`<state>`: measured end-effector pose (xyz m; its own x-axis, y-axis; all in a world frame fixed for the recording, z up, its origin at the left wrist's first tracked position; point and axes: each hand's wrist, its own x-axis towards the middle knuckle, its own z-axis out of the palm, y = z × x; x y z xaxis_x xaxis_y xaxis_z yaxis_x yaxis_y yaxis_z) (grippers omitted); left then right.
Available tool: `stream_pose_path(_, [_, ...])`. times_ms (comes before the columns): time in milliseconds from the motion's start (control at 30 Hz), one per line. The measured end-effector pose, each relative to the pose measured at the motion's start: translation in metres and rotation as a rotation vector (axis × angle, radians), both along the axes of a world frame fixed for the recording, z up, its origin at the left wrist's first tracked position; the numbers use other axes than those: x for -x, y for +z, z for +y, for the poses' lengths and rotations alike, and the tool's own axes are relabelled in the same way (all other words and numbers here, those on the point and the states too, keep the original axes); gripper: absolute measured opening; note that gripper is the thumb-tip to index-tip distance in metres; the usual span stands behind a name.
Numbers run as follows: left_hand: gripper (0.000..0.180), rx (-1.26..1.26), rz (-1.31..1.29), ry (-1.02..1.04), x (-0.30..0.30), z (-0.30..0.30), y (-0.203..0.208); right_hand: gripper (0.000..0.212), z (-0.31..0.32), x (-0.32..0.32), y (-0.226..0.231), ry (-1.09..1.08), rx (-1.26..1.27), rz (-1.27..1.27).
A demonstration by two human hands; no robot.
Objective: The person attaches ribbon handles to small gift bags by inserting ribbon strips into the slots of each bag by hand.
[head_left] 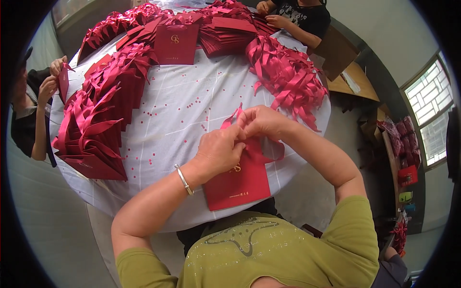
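A red paper gift bag (240, 188) lies flat at the table's near edge, in front of my body. Over its top edge, my left hand (220, 150) and my right hand (260, 122) meet with fingertips pinched together on a pink-red ribbon (229, 121). One loop of that ribbon hangs over the bag's right side, and another end sticks up beyond my fingers. The exact spot where the fingers grip is hidden by the hands. A silver bangle (184, 179) circles my left wrist.
Ribboned red bags (96, 120) stand in a long row at left, with more stacks (225, 36) at the far side. Loose pink ribbons (288, 77) heap at right. Small red dots litter the white tablecloth (177, 91). Co-workers' hands (48, 86) appear at left and far right.
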<state>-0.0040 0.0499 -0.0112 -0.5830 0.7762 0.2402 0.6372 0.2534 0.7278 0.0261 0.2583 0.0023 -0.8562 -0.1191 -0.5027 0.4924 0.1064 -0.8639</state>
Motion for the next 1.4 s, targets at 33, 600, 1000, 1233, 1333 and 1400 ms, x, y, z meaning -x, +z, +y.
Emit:
stream_pose_path(33, [0.017,0.000,0.000,-0.001,-0.002,0.001,0.000,0.020,0.000,0.003,0.001,-0.076,-0.028,0.069])
stream_pose_path(600, [0.016,0.081,-0.117,-0.080,-0.008,0.003,-0.001,0.019,0.025,0.029,-0.012,-0.288,-0.484,0.482])
stream_pose_path(1000, [0.018,0.099,-0.166,-0.081,-0.003,0.003,-0.001,0.033,-0.015,-0.079,0.039,0.380,-0.923,0.873])
stream_pose_path(1233, [0.018,0.095,-0.116,-0.075,-0.003,0.004,-0.006,0.022,-0.037,-0.086,0.033,0.326,-1.117,1.136])
stream_pose_path(1333, [0.017,0.100,-0.114,-0.063,-0.003,0.005,-0.006,0.020,-0.040,-0.089,0.030,0.284,-1.092,1.115])
stream_pose_path(1400, [0.017,0.100,-0.111,-0.069,-0.003,0.005,-0.007,0.021,-0.040,-0.090,0.027,0.267,-1.061,1.081])
